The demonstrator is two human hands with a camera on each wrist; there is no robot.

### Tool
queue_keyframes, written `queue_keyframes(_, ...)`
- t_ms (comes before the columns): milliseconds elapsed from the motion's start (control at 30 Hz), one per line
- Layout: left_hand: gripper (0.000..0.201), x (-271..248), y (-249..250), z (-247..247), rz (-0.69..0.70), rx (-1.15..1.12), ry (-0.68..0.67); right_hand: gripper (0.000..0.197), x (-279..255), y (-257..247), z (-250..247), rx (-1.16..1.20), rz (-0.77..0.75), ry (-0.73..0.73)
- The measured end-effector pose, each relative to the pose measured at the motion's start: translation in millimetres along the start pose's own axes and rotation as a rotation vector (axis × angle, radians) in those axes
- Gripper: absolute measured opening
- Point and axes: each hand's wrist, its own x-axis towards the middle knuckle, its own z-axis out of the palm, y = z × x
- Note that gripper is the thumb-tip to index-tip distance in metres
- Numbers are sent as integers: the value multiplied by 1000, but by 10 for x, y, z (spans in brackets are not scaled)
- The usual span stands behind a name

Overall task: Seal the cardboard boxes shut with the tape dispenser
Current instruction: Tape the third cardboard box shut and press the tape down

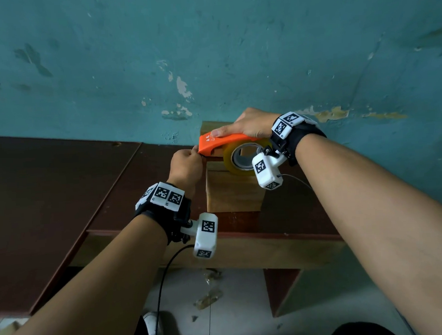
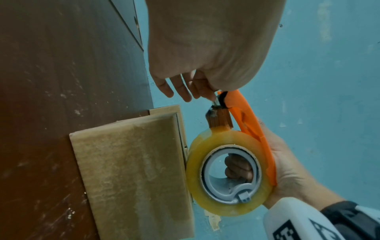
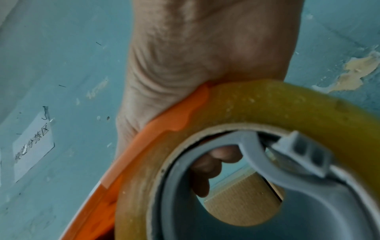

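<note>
A dark brown table (image 1: 64,189) stood against a peeling teal wall (image 1: 210,54), which bore a white paper label (image 3: 33,146).

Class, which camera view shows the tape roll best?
The left wrist view: the whole tape roll shows side-on with its grey hub. The head view shows it partly hidden behind the wrist camera; the right wrist view shows only a blurred close-up.

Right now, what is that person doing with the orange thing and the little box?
A person is taping a cardboard box that stands on a brown table by a blue wall. The right hand grips the orange tape dispenser, with its yellowish tape roll, above the box top. The left hand pinches at the dispenser's front end, seemingly at the loose tape. No strip is clearly laid across the top yet.
</note>
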Motion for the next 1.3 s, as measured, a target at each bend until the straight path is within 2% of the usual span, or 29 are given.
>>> queue_keyframes(100,45,3,18,2,-7,-4,9,71,-10,3,-11,11,1,10)
queue_keyframes(333,32,67,-35,-39,-42,-75,42,68,-36,-10,-15,12,2,4)
queue_keyframes(533,31,121,-116,-89,-87,-212,76,74,-19,9,-13,-5,-9,6)
queue_keyframes(800,30,123,-208,-248,-110,-243,142,81,11,24,40,36,-42,17)
queue_keyframes(900,35,156,-263,-395,-100,-209,174,87,50,47,46,60,-34,42)
queue_keyframes(967,34,121,-344,-418,-100,-179,160,83,45,42,55,60,-24,39)
queue_keyframes(1100,37,31,-509,-298,-132,-158,146,68,-6,24,69,99,-12,32)
queue_keyframes(1233,41,-30,-546,-145,-149,-118,136,71,-49,57,76,123,-1,58)
queue_keyframes(1300,47,-57,-557,-89,-135,-18,141,70,-60,76,81,139,7,66)
